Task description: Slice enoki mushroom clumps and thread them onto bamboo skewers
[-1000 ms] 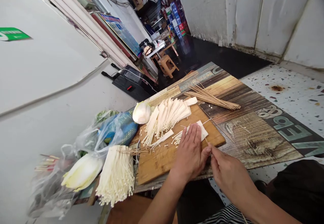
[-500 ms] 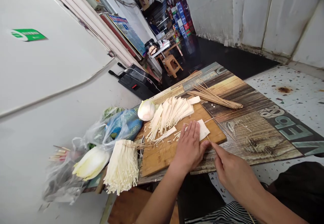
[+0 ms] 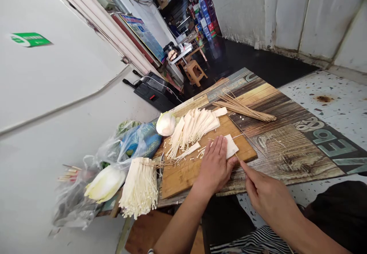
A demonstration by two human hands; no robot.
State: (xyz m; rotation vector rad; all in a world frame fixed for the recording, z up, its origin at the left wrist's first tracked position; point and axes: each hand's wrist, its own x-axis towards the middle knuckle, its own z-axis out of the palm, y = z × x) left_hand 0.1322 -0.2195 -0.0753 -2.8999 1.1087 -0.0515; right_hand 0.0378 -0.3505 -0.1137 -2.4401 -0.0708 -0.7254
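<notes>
White, flat bundle of enoki mushrooms (image 3: 232, 147) lay on brown, rectangular wooden cutting board (image 3: 182, 177). Your left hand (image 3: 213, 161) pressed it down, palm flat, fingers extended; your right hand (image 3: 259, 185) pinched thin, pale wooden skewer (image 3: 236, 155) at bundle's near edge, depth unclear. Skewering seemed in hand; next move likely called for level, steady push under flat left palm.
</notes>
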